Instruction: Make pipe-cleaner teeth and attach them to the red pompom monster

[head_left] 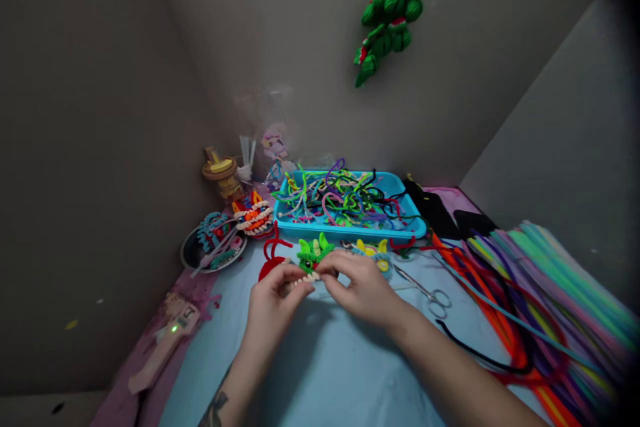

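Note:
Between my two hands is a short cream-coloured coiled pipe cleaner (pixel 298 283). The thumb and fingers of my left hand (pixel 277 295) pinch its left part. My right hand (pixel 361 285) closes on its right end, with the fingertips hiding that tip. Just behind my fingers sits a green pipe-cleaner figure (pixel 309 257) with pointed ears and a dark eye; its lower part is covered. A red coiled pipe-cleaner piece (pixel 270 268) with a loose end lies behind my left hand. Partly hidden by my right hand is a yellow and blue pipe-cleaner figure (pixel 383 261).
Scissors (pixel 425 290) lie to the right, near a black pipe cleaner (pixel 480 350) and long coloured bundles (pixel 560 293). Behind stands a blue tray (pixel 350 233) of scraps. At left are a metal bowl (pixel 189 255) with coiled pieces and a pink glue gun (pixel 165 353) with a green light.

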Action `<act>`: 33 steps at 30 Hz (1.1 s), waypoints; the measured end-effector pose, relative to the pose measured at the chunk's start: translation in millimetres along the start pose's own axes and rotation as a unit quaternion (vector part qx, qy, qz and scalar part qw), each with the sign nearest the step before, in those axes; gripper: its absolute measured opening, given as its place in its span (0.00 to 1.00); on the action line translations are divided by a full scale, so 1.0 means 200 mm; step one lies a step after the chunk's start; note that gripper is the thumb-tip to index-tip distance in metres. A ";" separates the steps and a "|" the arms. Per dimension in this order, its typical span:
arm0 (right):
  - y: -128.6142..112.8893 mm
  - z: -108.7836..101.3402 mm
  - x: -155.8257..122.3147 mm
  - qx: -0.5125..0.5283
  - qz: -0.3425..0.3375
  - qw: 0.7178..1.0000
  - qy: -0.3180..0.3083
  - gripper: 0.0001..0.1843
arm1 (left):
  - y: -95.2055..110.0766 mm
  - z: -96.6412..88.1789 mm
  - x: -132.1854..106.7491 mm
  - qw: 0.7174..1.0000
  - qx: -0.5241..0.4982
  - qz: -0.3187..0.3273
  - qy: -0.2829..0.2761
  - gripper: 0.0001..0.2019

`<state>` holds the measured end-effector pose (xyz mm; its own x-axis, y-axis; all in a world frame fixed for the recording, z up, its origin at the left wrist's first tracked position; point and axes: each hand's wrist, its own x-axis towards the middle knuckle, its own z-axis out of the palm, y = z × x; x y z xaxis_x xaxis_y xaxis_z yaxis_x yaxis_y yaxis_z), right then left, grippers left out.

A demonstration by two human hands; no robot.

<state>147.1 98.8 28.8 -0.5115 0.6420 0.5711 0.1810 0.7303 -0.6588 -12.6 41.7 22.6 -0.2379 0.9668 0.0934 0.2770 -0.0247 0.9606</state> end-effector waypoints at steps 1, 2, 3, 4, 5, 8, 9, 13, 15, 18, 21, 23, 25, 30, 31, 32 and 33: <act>0.00 0.00 0.00 -0.003 0.000 1.000 0.006 0.09 | 0.00 0.00 0.00 1.000 0.004 -0.003 0.002 0.06; 0.01 0.00 0.00 -0.006 0.000 1.000 0.011 0.09 | 0.01 0.00 0.00 1.000 0.004 -0.006 0.003 0.06; 0.01 0.00 0.00 -0.008 0.000 1.000 0.016 0.09 | 0.01 0.00 0.00 1.000 0.002 -0.009 0.003 0.06; 0.02 -0.01 0.00 -0.010 0.003 1.000 0.022 0.09 | 0.02 0.00 0.00 1.000 -0.002 -0.012 0.004 0.06; 0.02 -0.01 0.00 -0.015 0.009 0.999 0.028 0.09 | 0.02 -0.01 0.00 1.000 -0.005 -0.016 0.007 0.06; 0.02 -0.03 0.00 -0.032 0.033 0.998 0.046 0.09 | 0.02 -0.03 0.01 0.999 0.006 -0.023 0.022 0.09; 0.02 -0.03 0.00 -0.035 0.039 0.998 0.047 0.08 | 0.01 -0.04 0.01 0.999 0.012 -0.023 0.027 0.09; 0.01 -0.02 0.00 -0.025 0.049 0.998 0.019 0.10 | 0.00 -0.05 0.00 0.999 0.021 -0.014 0.035 0.10; 0.01 -0.01 0.00 -0.019 0.051 0.998 -0.001 0.11 | 0.00 -0.05 0.00 0.999 0.021 -0.005 0.037 0.09; 0.01 0.01 -0.01 -0.017 0.051 0.999 -0.005 0.08 | 0.00 -0.04 -0.01 0.999 0.005 -0.002 0.038 0.10; 0.02 0.00 0.00 -0.018 0.059 0.998 0.019 0.06 | -0.02 -0.05 -0.01 0.999 -0.020 -0.019 0.041 0.12; 0.02 -0.01 0.00 -0.024 0.065 0.997 0.034 0.06 | -0.03 -0.06 -0.02 0.998 -0.024 -0.029 0.056 0.13; 0.02 -0.01 0.00 -0.030 0.070 0.996 0.044 0.06 | -0.04 -0.06 -0.02 0.997 -0.023 -0.034 0.071 0.14; 0.02 0.01 -0.01 -0.028 0.057 0.998 0.027 0.07 | -0.04 -0.05 -0.02 0.997 -0.026 -0.028 0.061 0.14; 0.02 0.02 -0.01 -0.024 0.053 0.998 0.018 0.07 | -0.04 -0.05 -0.02 0.998 -0.026 -0.022 0.060 0.13; 0.01 0.02 -0.01 -0.021 0.049 0.999 0.011 0.07 | -0.03 -0.04 -0.02 0.998 -0.027 -0.016 0.059 0.12; 0.01 0.03 -0.01 -0.020 0.047 0.999 0.005 0.07 | -0.03 -0.04 -0.02 0.998 -0.029 -0.010 0.058 0.11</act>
<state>143.9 97.6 23.5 -0.4821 0.7101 0.5132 0.2603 0.6754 -0.6900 -21.0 36.0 18.3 -0.3495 0.9315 0.1004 0.2176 -0.0235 0.9758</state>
